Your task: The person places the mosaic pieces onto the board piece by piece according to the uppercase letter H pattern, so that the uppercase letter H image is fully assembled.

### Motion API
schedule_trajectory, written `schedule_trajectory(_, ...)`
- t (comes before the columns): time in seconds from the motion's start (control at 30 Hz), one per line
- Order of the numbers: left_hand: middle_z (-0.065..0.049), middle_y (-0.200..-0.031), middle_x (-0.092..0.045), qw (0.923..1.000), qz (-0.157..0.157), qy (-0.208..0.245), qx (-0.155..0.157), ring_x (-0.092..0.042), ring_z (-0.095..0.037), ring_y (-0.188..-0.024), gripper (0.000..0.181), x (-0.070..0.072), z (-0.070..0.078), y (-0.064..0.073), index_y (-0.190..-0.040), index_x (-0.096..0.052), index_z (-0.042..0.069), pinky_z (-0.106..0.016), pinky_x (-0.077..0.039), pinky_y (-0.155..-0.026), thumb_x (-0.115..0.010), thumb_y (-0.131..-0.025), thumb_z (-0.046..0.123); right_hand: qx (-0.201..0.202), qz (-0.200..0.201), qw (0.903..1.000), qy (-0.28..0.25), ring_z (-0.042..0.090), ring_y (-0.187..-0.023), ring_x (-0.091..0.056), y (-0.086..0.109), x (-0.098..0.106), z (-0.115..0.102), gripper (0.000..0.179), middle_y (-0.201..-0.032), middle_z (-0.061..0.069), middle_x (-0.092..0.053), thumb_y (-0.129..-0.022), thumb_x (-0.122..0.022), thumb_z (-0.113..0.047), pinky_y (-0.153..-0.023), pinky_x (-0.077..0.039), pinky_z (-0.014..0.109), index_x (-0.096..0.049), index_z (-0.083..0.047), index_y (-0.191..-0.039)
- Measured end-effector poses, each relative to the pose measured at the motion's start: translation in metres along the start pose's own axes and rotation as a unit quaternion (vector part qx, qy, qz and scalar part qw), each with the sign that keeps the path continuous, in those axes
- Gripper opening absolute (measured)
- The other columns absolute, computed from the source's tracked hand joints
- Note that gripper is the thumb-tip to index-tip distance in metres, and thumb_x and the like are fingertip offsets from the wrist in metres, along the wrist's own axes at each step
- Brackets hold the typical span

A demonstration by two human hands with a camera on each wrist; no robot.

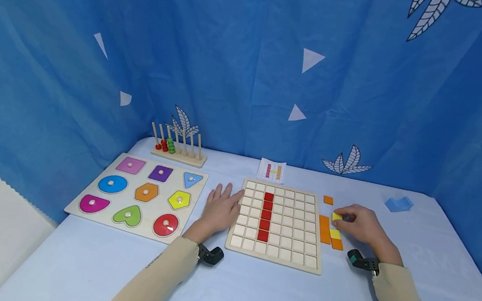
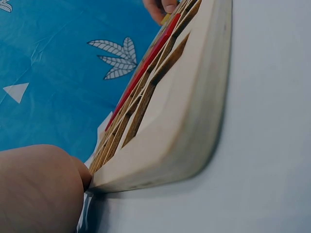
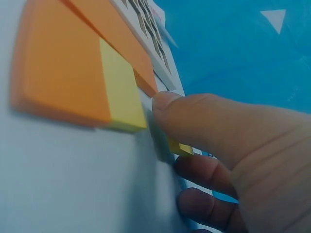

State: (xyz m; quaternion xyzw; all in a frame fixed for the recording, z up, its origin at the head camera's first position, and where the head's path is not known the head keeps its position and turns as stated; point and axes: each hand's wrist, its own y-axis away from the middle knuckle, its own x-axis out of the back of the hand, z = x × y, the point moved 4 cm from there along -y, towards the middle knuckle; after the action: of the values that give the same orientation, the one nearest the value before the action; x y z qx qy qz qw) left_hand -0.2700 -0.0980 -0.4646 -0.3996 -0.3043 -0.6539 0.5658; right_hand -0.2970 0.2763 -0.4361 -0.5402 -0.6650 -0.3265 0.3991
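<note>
- Beige sleeves (image 1: 161, 281) lie nearest the head camera; dark lettering on my left one is too small to read.
- Head view, right: my right hand (image 1: 360, 223) pinches a yellow tile (image 1: 337, 216) between thumb and fingertips, just right of the wooden grid board (image 1: 272, 261).
- Head view, left: my left hand (image 1: 221, 209) grasps nothing; its fingers are spread and nearly straight, touching the board's left edge.
- On the pale grid, five square red tiles (image 1: 266, 215) fill part of one column. Flat orange tiles (image 1: 324, 229) and another yellow tile (image 1: 335, 234) lie beside the board, near my right hand.
- Behind the board sits a white card (image 1: 280, 178) printed with coloured squares. To the left, a puzzle board (image 1: 76, 209) carries nine knobbed shapes, near a wooden bead rack (image 1: 177, 157) with red and green beads on pegs; a blue piece (image 1: 399, 204) lies far right.
- Left wrist view: my skin meets the board near its rounded corner; brown-edged ridges divide the light wood.
- Right wrist view: my thumb and bent fingers leave only a narrow gap, the yellow tile's edge showing between them; the resting tiles look smooth and straight-sided.
</note>
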Motion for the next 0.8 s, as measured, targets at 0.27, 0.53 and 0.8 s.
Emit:
schedule_trajectory(0.27,-0.023,-0.167,-0.027,1.0000,0.002,-0.001,-0.002,-0.012,-0.048,-0.157,0.050,-0.0008,-0.0005,-0.0001,-0.155,-0.046,0.018,-0.062,-0.011,-0.127,-0.039,-0.106,0.028,-0.010,-0.011,0.9999,0.001,0.025,-0.086,-0.053,0.0010,0.0007,-0.0010,0.045,-0.102,0.019,-0.068,-0.085,-0.080,-0.021,-0.068,-0.046,0.030,-0.072,0.004,-0.121)
schedule_trajectory(0.53,-0.022,-0.167,-0.026,1.0000,-0.001,-0.002,0.000,-0.011,-0.047,-0.157,0.050,0.0006,0.0012,0.0002,-0.156,-0.045,0.019,-0.061,-0.010,-0.127,-0.040,-0.106,0.028,-0.014,-0.018,0.9997,0.000,0.025,-0.086,-0.053,0.0004,0.0020,-0.0025,0.046,-0.102,0.018,-0.068,-0.085,-0.081,-0.023,-0.067,-0.047,0.029,-0.072,0.003,-0.121)
schedule_trajectory(0.8,-0.023,-0.167,-0.026,1.0000,0.003,0.000,-0.002,-0.012,-0.048,-0.157,0.050,0.0006,0.0004,-0.0001,-0.155,-0.045,0.018,-0.062,-0.010,-0.127,-0.039,-0.106,0.028,-0.008,-0.022,0.9997,-0.009,0.023,-0.086,-0.054,-0.0003,0.0026,-0.0086,0.047,-0.098,0.014,-0.069,-0.084,-0.083,-0.027,-0.068,-0.048,0.029,-0.073,0.002,-0.121)
